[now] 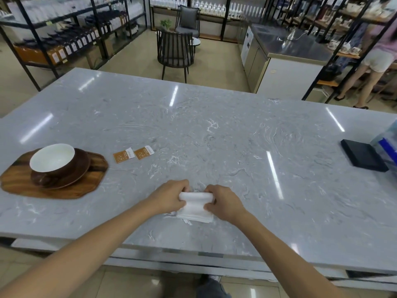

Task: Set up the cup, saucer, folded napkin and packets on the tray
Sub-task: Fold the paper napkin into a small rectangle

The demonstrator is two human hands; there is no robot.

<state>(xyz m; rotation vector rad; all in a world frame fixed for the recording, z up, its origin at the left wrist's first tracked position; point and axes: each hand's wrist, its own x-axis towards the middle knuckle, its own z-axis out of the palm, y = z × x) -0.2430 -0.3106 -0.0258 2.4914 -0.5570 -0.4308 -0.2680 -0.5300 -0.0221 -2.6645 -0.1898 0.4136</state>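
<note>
Head view looks down on a pale marbled counter [214, 130] where we have both hands low in the centre of the frame. Our left hand [169, 197] and right hand [223, 203] each pinch one end of a white napkin [196, 206], fingers closed on the cloth. The far edge of the napkin is curled up into a loose roll between the two hands, while its near part lies flat on the counter, in several layers.

At the left of the frame sits a wooden tray [19, 181] with an angular outline. On it rests a dark brown saucer [82, 168], and on the saucer stands a cup [53, 160], brown outside and white inside; it looks empty. Just right of the tray, lying on the counter and not on the tray, are two small orange-and-white packets [133, 154], side by side and nearly touching each other.

At the right edge of the frame lies a flat black box [363, 154], with a bluish clear item partly cut off beside it; we cannot tell what that is.
</note>
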